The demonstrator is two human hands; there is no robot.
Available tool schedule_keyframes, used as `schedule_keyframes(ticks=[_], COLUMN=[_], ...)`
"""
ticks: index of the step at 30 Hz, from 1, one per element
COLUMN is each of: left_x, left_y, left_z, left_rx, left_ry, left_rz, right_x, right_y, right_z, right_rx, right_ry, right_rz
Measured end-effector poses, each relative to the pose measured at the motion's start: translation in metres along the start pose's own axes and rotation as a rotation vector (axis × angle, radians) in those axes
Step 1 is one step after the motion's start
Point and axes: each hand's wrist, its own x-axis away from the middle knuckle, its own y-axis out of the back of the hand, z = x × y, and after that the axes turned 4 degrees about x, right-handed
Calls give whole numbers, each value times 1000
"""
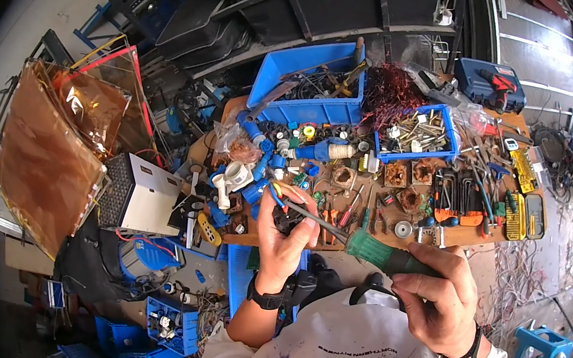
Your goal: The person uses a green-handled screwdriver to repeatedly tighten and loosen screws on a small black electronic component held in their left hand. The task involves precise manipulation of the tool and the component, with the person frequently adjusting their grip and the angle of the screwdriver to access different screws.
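Observation:
My right hand (pixel 440 292) grips the back end of a screwdriver (pixel 372 249) with a green and black handle. Its long metal shaft points left, and the tip reaches my left hand (pixel 281 243). Between the thumb and fingers of that hand is a small dark part with blue, yellow and red wires (pixel 277 191). The part is largely hidden by the fingers, so its kind is unclear. I cannot tell whether the tip sits in a screw. Just beyond both hands lies the wooden workbench (pixel 385 236), with a red-handled screwdriver (pixel 351 207) and other hand tools on it.
A large blue bin (pixel 306 110) of metal pieces stands at the back. Beside it are a blue tray (pixel 451 156) of bolts and a tangle of dark red wire (pixel 393 94). Hex keys (pixel 456 194) lie right; a white box (pixel 149 197) stands left.

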Motion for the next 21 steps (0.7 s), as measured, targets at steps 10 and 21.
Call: schedule_keyframes(ticks=[10, 21], left_x=[-1, 0], left_y=[1, 3], left_z=[-4, -1], left_rx=[-6, 14], left_ry=[-4, 0], left_rz=[-5, -27], right_x=[-2, -4], right_y=[7, -4], right_z=[9, 4], right_rx=[-72, 118], right_ry=[-357, 6], right_rz=[252, 41])
